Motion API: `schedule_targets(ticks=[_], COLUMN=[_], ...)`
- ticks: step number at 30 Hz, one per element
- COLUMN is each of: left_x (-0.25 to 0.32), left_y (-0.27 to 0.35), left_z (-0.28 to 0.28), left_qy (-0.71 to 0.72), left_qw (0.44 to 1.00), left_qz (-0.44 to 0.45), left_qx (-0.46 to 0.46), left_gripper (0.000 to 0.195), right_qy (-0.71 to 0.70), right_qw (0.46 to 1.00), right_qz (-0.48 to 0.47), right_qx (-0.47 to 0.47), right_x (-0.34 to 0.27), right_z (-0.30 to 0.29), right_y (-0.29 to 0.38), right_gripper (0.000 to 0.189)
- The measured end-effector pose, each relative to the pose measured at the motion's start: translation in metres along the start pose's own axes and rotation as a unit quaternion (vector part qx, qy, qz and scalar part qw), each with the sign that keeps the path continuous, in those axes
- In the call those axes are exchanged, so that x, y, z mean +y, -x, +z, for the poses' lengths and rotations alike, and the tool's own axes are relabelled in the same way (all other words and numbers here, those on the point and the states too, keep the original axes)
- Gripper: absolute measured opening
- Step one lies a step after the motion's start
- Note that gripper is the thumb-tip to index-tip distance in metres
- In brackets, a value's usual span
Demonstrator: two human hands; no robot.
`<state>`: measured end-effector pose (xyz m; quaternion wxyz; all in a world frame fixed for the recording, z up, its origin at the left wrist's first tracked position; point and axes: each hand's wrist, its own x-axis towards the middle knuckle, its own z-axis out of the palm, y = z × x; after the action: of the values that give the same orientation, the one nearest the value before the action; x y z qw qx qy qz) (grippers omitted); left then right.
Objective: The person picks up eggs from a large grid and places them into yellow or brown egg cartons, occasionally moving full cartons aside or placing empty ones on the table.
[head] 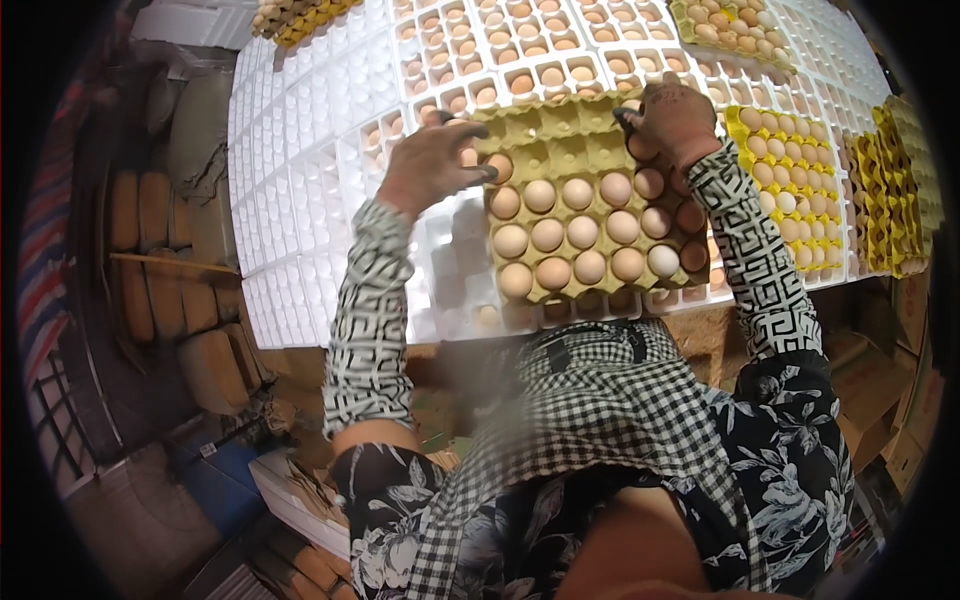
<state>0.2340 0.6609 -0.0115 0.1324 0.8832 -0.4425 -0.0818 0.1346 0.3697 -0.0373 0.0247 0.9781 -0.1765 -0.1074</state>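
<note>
A yellow-green pulp egg tray (534, 161) lies before me on white foam egg trays. Its near rows hold brown eggs (582, 232) and a paler egg (663, 260); several cups in its far rows are bare. At the tray's far left edge is my left hand (435, 165), fingers spread and dark-tipped. Its thumb is by an egg (499, 169) in the tray, and another egg shows between thumb and fingers; whether it is held is unclear. My right hand (671, 120) bends over the far right corner, thumb pointing inward, its other fingers partly hidden.
White foam trays of eggs (525, 34) stretch away beyond, with bare-celled foam trays (292, 172) at left. On the right are a yellow tray of eggs (784, 184) and stacked yellow trays (892, 187). Cardboard boxes (874, 397) stand low at right.
</note>
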Motion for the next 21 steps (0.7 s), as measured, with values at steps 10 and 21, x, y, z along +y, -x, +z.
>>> schedule_targets(ticks=[10, 21], left_x=[-0.059, -0.134], left_y=[0.049, 0.114], left_z=[0.017, 0.123], left_qy=[0.079, 0.036], left_qw=[0.982, 0.960], left_qz=[-0.005, -0.275], left_qx=[0.171, 0.034], left_gripper=[0.040, 0.054], right_qy=[-0.601, -0.169], right_qw=[0.788, 0.974], right_qz=[-0.060, -0.098], right_qx=[0.118, -0.111], right_x=[-0.018, -0.270], right_z=[-0.014, 0.058], right_y=[0.102, 0.034], right_gripper=[0.044, 0.037])
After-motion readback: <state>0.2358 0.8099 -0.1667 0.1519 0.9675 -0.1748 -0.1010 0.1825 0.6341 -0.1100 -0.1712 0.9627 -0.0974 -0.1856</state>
